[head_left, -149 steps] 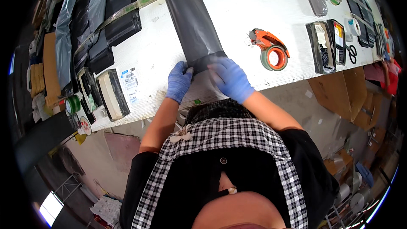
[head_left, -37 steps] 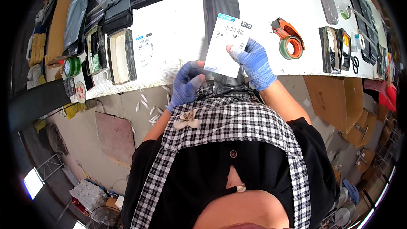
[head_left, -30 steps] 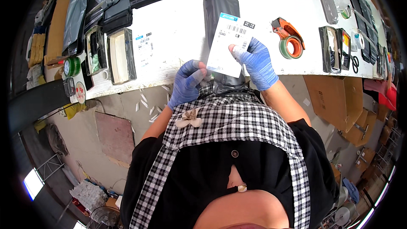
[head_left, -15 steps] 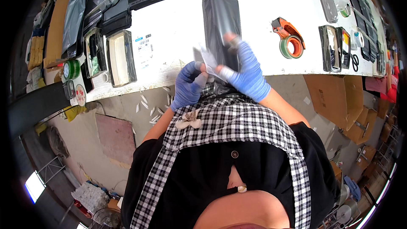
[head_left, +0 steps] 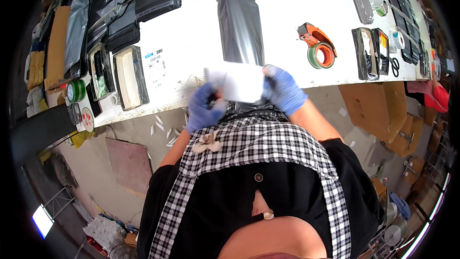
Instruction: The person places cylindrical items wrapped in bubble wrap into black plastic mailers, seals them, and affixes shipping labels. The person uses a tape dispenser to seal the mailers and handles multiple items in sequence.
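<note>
Both of my hands wear blue gloves with some fingertips bare. Between them, at the near edge of the table, a white paper sheet is spread out, slightly blurred by motion. My left hand pinches its left side, and my right hand grips its upper right corner. Under and beyond the sheet lies a long grey plastic mailing bag, its near end hanging toward my checked apron. A printed white label lies flat on the table, left of the bag.
An orange tape dispenser lies right of the bag. Open boxes and stacked dark bags stand at the left. At the right are another open box, scissors and, below the table, a cardboard carton.
The sheet was narrow and tilted between my hands; now it is spread wide. My right hand has drawn back from over the bag to the sheet's right corner. The view has shifted slightly.
</note>
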`<action>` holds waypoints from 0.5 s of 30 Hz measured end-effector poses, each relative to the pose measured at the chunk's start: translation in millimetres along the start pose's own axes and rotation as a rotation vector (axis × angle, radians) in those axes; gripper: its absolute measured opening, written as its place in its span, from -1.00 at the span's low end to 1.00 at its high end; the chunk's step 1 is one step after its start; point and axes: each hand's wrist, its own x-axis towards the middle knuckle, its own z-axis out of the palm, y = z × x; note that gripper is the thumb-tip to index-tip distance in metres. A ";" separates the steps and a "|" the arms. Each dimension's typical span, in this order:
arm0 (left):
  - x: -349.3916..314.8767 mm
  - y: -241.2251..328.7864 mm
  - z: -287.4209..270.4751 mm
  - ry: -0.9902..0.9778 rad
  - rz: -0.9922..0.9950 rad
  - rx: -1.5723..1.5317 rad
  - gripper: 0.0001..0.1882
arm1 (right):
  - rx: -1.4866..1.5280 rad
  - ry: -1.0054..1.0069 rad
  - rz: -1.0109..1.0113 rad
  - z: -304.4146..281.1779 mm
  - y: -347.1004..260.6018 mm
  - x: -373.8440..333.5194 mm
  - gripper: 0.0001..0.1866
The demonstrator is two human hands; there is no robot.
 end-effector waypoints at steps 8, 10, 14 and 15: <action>-72.7 -12.8 -157.5 -0.516 -1.008 1.438 -0.70 | -1.191 0.514 -1.318 -5.4 -107.8 -0.9 -0.89; -75.8 -14.6 -149.9 -0.428 -0.906 1.324 -0.67 | -1.584 0.314 -1.345 25.0 -88.8 26.4 -0.84; -55.0 -23.7 -87.6 -0.306 -0.558 0.763 -0.63 | -2.238 0.021 -0.877 28.2 -37.7 65.7 -0.63; -46.0 -24.5 -67.5 -0.367 -0.581 0.684 -0.57 | -2.145 -0.094 -0.501 45.6 -39.9 49.2 -0.46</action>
